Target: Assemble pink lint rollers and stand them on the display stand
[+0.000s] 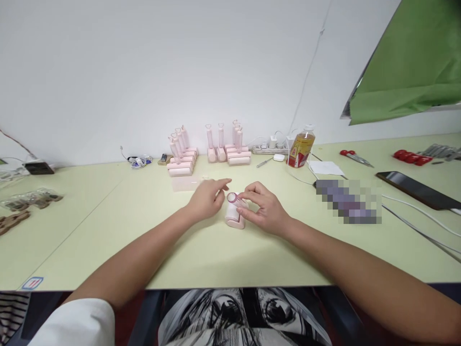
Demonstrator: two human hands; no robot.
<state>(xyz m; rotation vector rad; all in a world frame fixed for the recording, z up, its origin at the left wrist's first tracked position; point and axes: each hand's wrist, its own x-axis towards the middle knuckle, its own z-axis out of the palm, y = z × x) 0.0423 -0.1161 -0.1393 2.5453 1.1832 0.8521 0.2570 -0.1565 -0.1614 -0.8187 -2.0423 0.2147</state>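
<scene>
Where a pale-pink device (235, 223) stands on the table (201, 254), the right hand (264, 210) pinches what looks like its pink-rimmed tube (234, 199); the left hand (207, 199), relaxed and seemingly holding nothing, hovers just beside. Similar pink devices (239, 159) stand behind, near the wall (144, 72).

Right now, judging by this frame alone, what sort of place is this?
Probably a workshop-style bench or work table: a pale green tabletop against a white wall, clusters of matching pink items along the back, and a power strip with chargers.
</scene>
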